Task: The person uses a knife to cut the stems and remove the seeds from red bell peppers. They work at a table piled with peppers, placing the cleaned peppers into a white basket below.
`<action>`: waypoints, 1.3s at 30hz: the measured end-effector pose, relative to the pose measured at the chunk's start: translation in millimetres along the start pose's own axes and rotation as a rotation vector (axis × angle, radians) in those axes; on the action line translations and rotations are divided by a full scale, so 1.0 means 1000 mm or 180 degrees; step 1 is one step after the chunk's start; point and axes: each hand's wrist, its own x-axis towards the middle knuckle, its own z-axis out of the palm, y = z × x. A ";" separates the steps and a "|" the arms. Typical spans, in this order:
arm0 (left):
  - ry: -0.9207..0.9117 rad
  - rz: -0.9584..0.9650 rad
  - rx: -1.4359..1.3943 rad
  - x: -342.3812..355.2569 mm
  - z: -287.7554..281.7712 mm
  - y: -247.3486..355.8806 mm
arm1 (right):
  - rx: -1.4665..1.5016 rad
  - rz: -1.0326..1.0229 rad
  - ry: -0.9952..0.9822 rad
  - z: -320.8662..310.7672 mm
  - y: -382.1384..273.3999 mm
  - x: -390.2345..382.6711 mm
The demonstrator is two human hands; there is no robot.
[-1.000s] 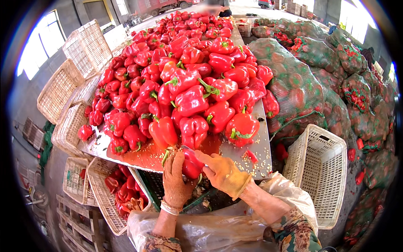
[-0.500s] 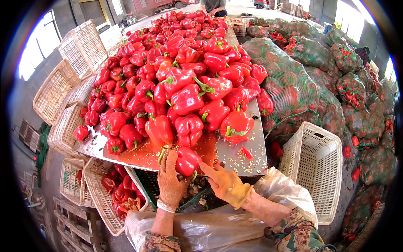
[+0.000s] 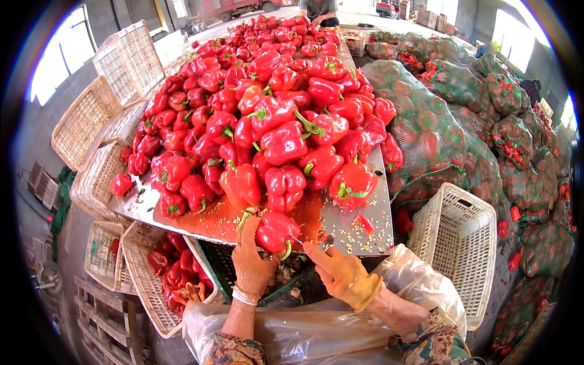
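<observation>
At the table's near edge my left hand (image 3: pixel 250 263), in an orange work glove, is closed on a red bell pepper (image 3: pixel 274 230) whose green stem points toward me. My right hand (image 3: pixel 345 277), gloved in orange and yellow, grips a small knife; only its thin blade (image 3: pixel 296 239) shows, reaching to the pepper's right side, and the handle is hidden in the fist. Just beyond, a large heap of red bell peppers (image 3: pixel 285 143) covers the metal table (image 3: pixel 378 228). Pale seeds and a red scrap (image 3: pixel 365 224) lie on the tabletop near my right hand.
A white crate with red peppers (image 3: pixel 135 249) stands at lower left; a dark green crate (image 3: pixel 219 263) sits below the table edge. Another white crate (image 3: pixel 429 222) is at right, beside stacked mesh sacks (image 3: pixel 420 131). Another person (image 3: pixel 319 8) stands at the far end.
The view has shifted slightly, moving the scene rightward. My right hand has drawn a little away from the pepper, and the knife blade now shows. My left hand keeps its hold.
</observation>
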 end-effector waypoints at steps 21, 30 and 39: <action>0.0123 -0.0328 -0.0524 -0.006 -0.007 -0.016 | 0.0449 0.0014 0.0748 0.037 0.022 0.067; -0.0464 -0.0112 -0.0723 0.005 -0.030 -0.022 | 0.0311 -0.0317 0.0425 0.053 0.020 0.078; -0.0314 -0.0022 -0.0146 0.009 -0.013 -0.038 | 0.0400 -0.0509 0.0450 0.064 0.022 0.095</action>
